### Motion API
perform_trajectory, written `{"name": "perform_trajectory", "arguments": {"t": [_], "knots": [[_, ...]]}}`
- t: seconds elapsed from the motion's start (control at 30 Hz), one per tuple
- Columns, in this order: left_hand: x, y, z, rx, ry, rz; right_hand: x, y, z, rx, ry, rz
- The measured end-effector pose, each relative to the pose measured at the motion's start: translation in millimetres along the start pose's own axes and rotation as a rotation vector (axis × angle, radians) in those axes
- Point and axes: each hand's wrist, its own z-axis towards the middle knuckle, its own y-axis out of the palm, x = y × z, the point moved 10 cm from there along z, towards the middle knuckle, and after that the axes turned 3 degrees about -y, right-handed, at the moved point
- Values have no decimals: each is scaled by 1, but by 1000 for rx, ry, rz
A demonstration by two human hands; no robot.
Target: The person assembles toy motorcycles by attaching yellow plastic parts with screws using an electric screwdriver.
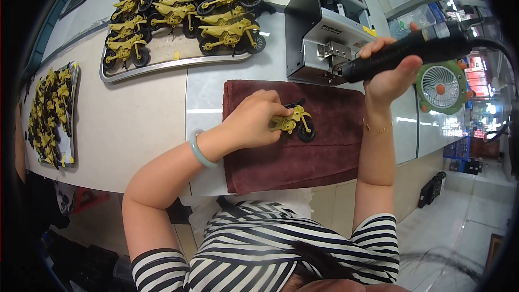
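Observation:
With closed fingers, my left hand (258,119) grips a yellow toy motorcycle (294,121) with a black wheel, over a dark red towel (303,165). Part of the toy is hidden under the fingers. My right hand (393,78) holds a black electric screwdriver (413,51), raised to the right, its cable trailing off to the right edge. The screwdriver's tip is at the front of a black and silver screw feeder (330,35), behind the towel. Whether a screw sits on the tip is too small to tell.
A metal tray (175,65) of several yellow toy motorcycles stands at the back left. Another tray (74,124) at the far left holds smaller yellow and black parts. A green fan (440,87) stands right of the feeder. The table's front edge runs below the towel.

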Motion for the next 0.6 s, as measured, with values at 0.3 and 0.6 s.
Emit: {"name": "perform_trajectory", "arguments": {"t": [0.3,0.6], "knots": [[-1,1,-2,8,-1,29,-23,48,-87,-93,279,221],[2,4,-2,19,17,16,-14,58,-105,-223,278,291]]}}
